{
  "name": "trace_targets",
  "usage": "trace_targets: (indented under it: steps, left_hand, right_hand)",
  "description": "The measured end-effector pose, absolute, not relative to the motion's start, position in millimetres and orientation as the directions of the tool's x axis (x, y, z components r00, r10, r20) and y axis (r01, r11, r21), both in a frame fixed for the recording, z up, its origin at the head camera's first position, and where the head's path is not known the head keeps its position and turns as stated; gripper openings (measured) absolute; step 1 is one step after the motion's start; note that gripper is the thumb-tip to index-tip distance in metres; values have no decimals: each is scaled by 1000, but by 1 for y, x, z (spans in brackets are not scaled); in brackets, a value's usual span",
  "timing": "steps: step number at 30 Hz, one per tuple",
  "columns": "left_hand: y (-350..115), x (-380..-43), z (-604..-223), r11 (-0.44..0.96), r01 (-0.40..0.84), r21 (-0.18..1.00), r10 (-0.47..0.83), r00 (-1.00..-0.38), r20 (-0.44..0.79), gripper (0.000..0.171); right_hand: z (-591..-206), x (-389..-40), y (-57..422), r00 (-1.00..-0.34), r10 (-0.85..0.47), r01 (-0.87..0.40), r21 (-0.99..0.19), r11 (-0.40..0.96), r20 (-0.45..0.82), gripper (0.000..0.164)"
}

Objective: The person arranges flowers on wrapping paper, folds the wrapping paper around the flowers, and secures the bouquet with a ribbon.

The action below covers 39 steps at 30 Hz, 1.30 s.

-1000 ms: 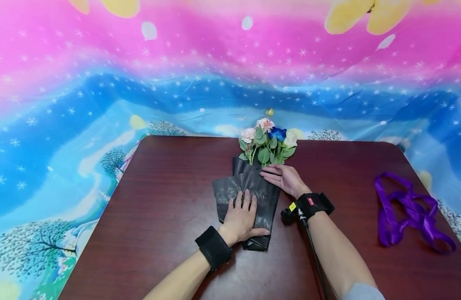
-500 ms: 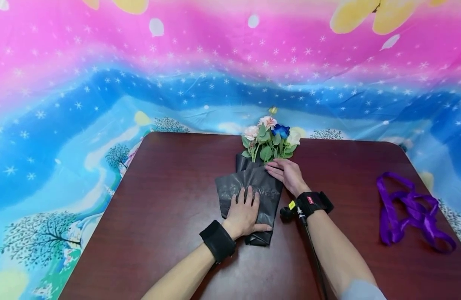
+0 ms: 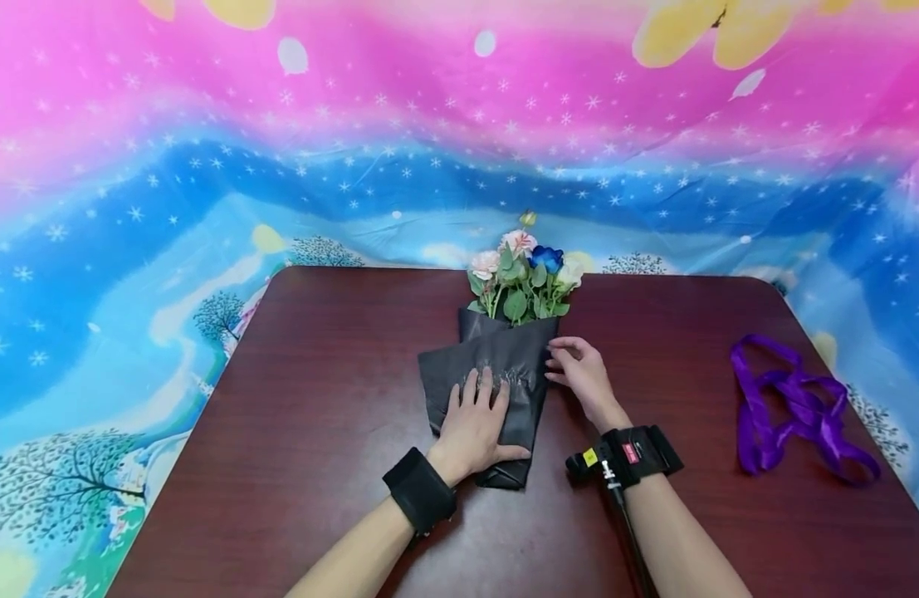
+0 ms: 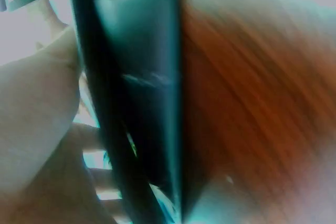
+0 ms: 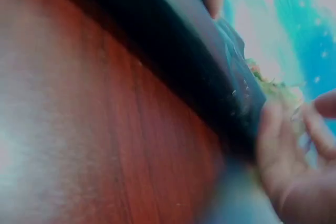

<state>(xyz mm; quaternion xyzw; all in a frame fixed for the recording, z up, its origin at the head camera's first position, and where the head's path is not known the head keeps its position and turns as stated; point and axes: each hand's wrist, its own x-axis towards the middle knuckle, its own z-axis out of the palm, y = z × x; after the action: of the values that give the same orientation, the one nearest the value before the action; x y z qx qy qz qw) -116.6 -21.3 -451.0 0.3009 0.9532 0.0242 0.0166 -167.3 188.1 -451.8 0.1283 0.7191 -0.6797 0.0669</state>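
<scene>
A bouquet of pink, blue and white flowers (image 3: 546, 259) with green leaves lies on the table, its stems inside black wrapping paper (image 3: 519, 340). My left hand (image 3: 470, 423) rests on the front of the wrap with its fingers spread. By the wrap's right edge is my right hand (image 3: 582, 378), its fingertips at that edge and its fingers slightly bent. In the right wrist view, the right hand's fingers (image 5: 273, 140) are blurred beside the end of the black paper. Seen from the left wrist, the folded black wrap (image 4: 142, 77) stands up from the wood.
A loose purple ribbon (image 3: 791, 407) lies tangled at the right of the brown table (image 3: 317, 374). A printed cloth (image 3: 399, 100) hangs behind the table. A cable (image 3: 629, 531) runs along the right forearm from the wrist camera.
My right hand has moved down and to the right, from the top of the wrap to its edge. The wrap's upper right corner now shows uncovered. The left hand stays on the paper.
</scene>
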Motion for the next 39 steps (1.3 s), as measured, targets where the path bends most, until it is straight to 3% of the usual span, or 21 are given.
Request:
trace_targets:
  steps: [8, 22, 28, 39]
  left_hand:
    - [-23, -100, -448, 824, 566, -28, 562, -811, 164, 80]
    - [-21, -96, -458, 857, 513, 44, 507, -856, 101, 82]
    - [-23, -96, -461, 860, 509, 48, 501, -858, 115, 82]
    - [-23, -96, -459, 853, 517, 78, 508, -855, 104, 81]
  right_hand:
    - [-446, -151, 185, -937, 76, 348, -916, 199, -340, 48]
    - [-453, -153, 180, -902, 73, 423, -832, 359, -426, 62]
    - [-456, -155, 173, -907, 69, 408, -831, 378, -415, 35]
    - [-457, -153, 163, -924, 100, 374, -816, 441, -369, 37]
